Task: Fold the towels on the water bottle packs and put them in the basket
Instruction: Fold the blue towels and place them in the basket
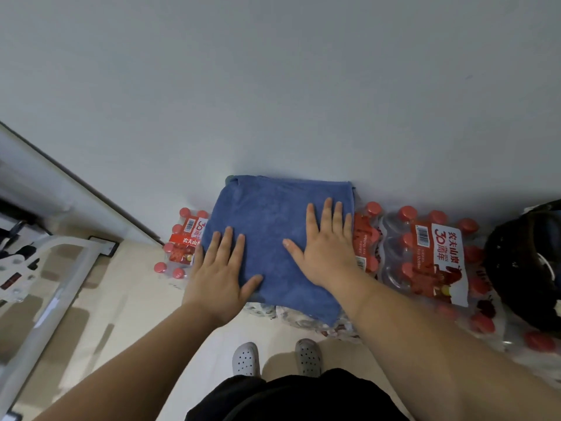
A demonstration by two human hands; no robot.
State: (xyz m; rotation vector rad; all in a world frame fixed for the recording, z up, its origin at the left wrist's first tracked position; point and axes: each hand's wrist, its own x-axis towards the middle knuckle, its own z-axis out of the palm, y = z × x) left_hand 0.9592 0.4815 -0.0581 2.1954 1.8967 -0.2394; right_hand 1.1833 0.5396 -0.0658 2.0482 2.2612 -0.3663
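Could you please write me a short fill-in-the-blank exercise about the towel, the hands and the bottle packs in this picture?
1. The towel lying on the water bottle packs is ____ in colour.
2. The left hand and the right hand both rest flat, fingers straight, on the ____.
3. The bottle caps of the packs are ____.

Missing words: blue; towel; red.

One head-worn wide-angle view looks steeply down, close above the wall (273,86) and floor (145,299).
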